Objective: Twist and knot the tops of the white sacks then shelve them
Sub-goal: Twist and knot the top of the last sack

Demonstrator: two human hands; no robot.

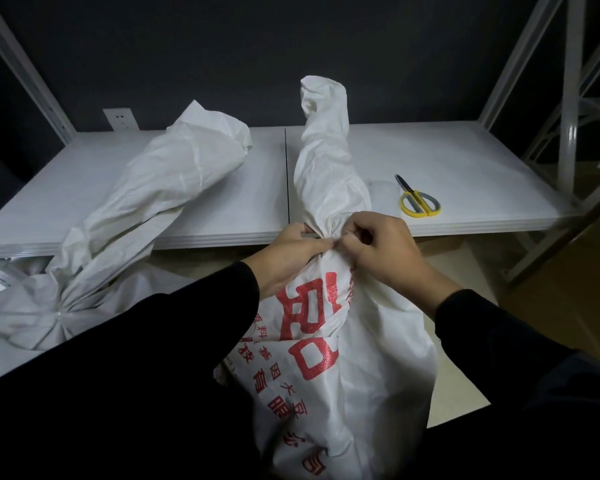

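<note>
Pinching spot: the left hand (291, 258) and the right hand (385, 251) meet on the thin neck of the printed sack (326, 358), with their fingertips touching.
Left hand: its fingers are curled round the neck from the left side, holding it tight.
Right hand: its fingers are bent in and pinch the same neck from the right side, knuckles up.
Printed sack: white with big red letters. Its fat body hangs just below the grip, between the two black sleeves (153, 358).
Twisted top (326, 150): this long rolled part of the printed sack runs up and away from the grip. It lies on the shelf board (482, 168), and its far end lifts up in front of the dark wall.
Second sack (174, 174): white, to the left of the grip and well apart from both hands. Its top lies slanted on the shelf board too. Low on the left it is bunched tight at one spot.
Shelf board: white and flat. Its front edge sits right behind the hands.
Scissors (420, 202): yellow handles, on the shelf board to the right of the grip and a little farther back. They are near the twisted top but not touching it.
Wall socket (121, 118): white, far off to the left, behind the second sack.
Shelf posts (568, 98): white metal, standing far out on both sides of the grip.
Floor (465, 271): pale, under the hands.
</note>
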